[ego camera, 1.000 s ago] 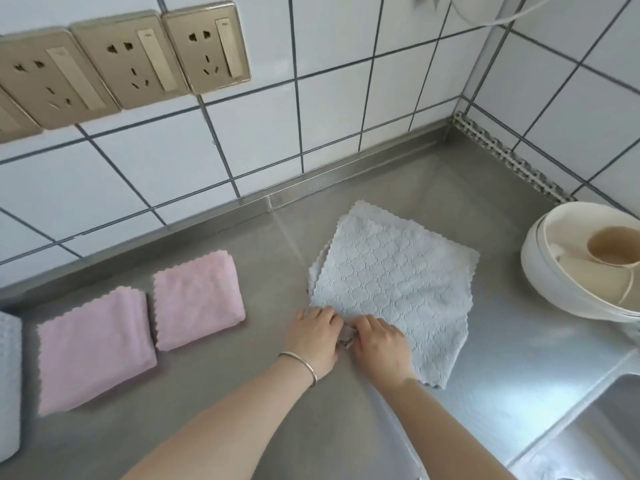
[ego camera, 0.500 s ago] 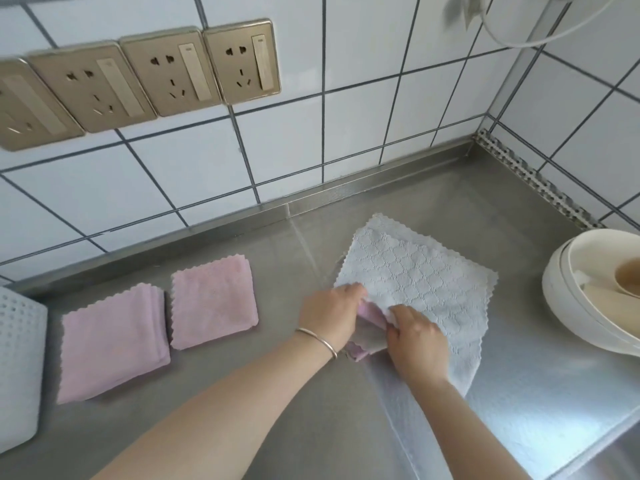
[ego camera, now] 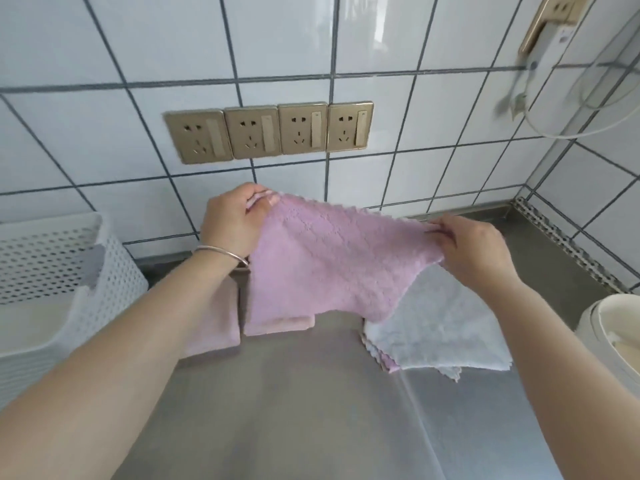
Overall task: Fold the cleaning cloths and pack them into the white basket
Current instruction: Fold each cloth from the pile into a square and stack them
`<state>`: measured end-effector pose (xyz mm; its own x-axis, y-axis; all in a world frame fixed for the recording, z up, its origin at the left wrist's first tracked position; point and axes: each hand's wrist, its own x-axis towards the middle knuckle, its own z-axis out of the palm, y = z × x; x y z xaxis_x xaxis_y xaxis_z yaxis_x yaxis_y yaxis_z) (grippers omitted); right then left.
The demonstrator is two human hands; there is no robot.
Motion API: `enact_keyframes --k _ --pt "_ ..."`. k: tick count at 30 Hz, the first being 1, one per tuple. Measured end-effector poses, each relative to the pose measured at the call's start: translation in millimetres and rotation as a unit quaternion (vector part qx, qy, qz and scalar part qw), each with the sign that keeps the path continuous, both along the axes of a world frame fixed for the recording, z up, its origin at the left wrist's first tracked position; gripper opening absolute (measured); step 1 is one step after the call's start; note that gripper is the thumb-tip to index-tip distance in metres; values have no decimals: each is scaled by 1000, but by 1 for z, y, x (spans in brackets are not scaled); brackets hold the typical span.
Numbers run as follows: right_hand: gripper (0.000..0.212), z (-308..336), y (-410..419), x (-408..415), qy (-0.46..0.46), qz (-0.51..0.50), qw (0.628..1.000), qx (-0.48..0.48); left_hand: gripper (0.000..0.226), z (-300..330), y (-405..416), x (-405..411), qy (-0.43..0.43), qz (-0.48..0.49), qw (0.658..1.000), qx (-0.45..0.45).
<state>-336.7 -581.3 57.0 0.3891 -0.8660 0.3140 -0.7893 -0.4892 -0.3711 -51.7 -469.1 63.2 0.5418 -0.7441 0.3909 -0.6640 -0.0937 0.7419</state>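
A pink cleaning cloth (ego camera: 332, 261) hangs spread out above the steel counter. My left hand (ego camera: 235, 223) pinches its upper left corner and my right hand (ego camera: 474, 244) pinches its upper right corner. Below it on the right lies a pile of unfolded cloths (ego camera: 440, 334), grey-white on top with a pink edge showing. Two folded pink cloths (ego camera: 277, 325) lie on the counter behind my left forearm, partly hidden. The white perforated basket (ego camera: 69, 271) stands at the far left.
A white round container (ego camera: 602, 327) sits at the right edge. A row of gold wall sockets (ego camera: 270, 131) is set in the tiled wall, and a white cable (ego camera: 554, 133) hangs at the upper right. The steel counter (ego camera: 294, 410) stretches toward me.
Both hands pulled a pink cloth out from under the grey-white cloth and lifted it up, spreading it between them. The view tilted up, bringing the basket into sight.
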Motion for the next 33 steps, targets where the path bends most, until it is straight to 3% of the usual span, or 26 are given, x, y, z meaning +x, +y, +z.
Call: enact_keyframes --k 5,7,10,16,20,24,29,33 --pt "19 19 45 67 -124 72 989 -45 18 20 69 56 22 61 998 -24" --pt "15 16 69 77 -136 97 984 -53 10 15 113 69 47 29 998 -31" --pt "18 6 101 74 -82 160 982 -65 44 -3 180 69 23 -34 998 41" --pt "20 -53 160 44 11 257 953 158 55 -82 283 51 66 -106 966 227" --pt "10 -104 196 30 3 200 886 419 73 -131 315 29 116 -139 931 316" --pt "16 -134 217 16 83 170 861 473 60 -159 333 13 155 -166 894 386" --pt "21 -150 229 -3 202 170 809 525 18 -190 348 -2 131 -218 835 489" --pt "26 -165 231 -11 276 171 780 535 24 -197 346 -6 132 -245 794 540"
